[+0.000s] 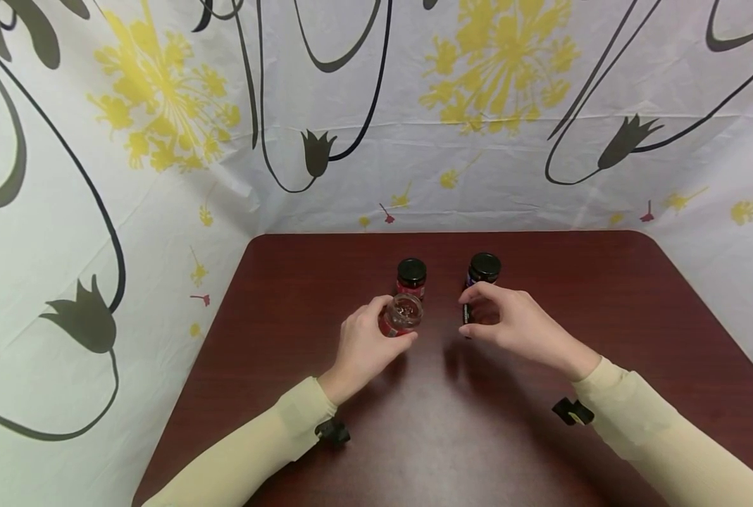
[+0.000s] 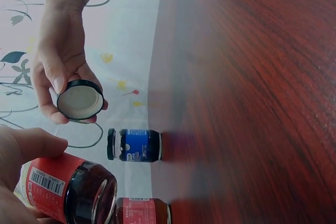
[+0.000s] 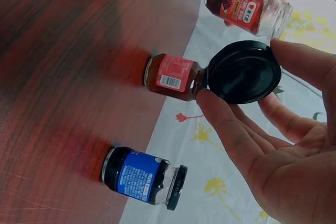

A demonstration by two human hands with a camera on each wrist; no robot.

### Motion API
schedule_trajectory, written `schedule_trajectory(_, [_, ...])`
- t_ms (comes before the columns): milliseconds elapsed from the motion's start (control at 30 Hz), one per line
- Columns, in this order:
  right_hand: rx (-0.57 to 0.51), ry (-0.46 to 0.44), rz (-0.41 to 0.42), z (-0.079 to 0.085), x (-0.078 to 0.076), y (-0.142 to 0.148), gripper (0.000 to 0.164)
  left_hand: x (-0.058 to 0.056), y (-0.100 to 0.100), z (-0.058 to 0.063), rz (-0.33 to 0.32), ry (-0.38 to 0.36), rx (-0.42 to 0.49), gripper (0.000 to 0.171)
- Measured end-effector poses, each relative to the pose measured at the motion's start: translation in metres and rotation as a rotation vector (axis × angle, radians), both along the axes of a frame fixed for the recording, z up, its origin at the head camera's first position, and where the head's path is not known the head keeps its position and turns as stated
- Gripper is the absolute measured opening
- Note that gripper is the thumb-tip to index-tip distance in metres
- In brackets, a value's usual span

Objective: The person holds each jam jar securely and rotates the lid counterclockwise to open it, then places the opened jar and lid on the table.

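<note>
My left hand [image 1: 366, 345] grips an open glass jar [image 1: 405, 313] with a red label, held above the table. Dark contents fill its lower part, as the right wrist view shows. Between the thumb and fingers of my right hand [image 1: 515, 324] is a black lid [image 3: 245, 72], held by its rim on edge. Its pale inner side faces the left wrist camera. The lid and the jar are apart. Just beyond the left hand stands a second red-labelled jar [image 1: 411, 274] with a black lid on. Behind the right hand stands a blue-labelled jar [image 2: 137, 145], also lidded.
Both standing jars are upright on the dark red-brown wooden table [image 1: 313, 274], toward its far side. A white cloth [image 1: 363, 190] with flower prints hangs behind the table and along its left and right sides.
</note>
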State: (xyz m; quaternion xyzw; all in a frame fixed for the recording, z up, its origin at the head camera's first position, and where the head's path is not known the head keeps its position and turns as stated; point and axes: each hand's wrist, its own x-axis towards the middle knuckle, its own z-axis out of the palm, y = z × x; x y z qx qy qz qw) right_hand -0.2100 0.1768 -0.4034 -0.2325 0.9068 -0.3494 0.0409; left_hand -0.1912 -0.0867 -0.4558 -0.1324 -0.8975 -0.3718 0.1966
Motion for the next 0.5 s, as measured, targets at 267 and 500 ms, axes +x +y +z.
schedule_trajectory(267, [0.024,-0.01,-0.01,-0.0036,0.0,0.0037,0.039,-0.0019,-0.0017,0.0007,0.003,-0.034,0.02,0.055])
schedule_trajectory(500, [0.041,-0.034,-0.039,-0.0071,0.0006,0.0073,0.04,-0.0042,-0.0031,0.0009,0.012,-0.057,0.028,0.055])
